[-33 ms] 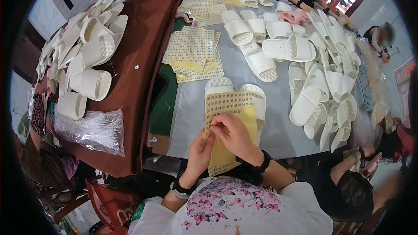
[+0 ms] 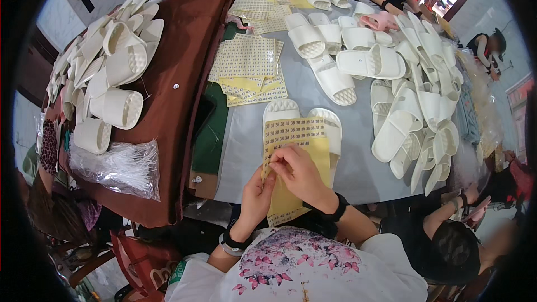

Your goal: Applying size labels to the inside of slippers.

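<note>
Yellow sticker sheets [image 2: 295,128], printed with rows of small dark numbers, are held tilted in front of my body. My left hand [image 2: 258,193] is closed on their left edge, thumb on top. Across the sheets reaches my right hand [image 2: 302,176], its thumb and finger pinched together at the left side by the left thumb. Whatever sits between those fingertips is too small to make out. Just beyond lie two white slippers [image 2: 278,108], side by side and partly covered by the sheets.
More sticker sheets [image 2: 246,59] are stacked at the far left of the grey table [image 2: 238,159]. White slippers [image 2: 411,109] heap up on the right. A brown table [image 2: 168,86] on the left bears another slipper pile [image 2: 120,70] and a clear bag of plastic strips [image 2: 120,168]. Other people sit around.
My hands and the sheets stay in place. At the far right, a person in the background has shifted slightly.
</note>
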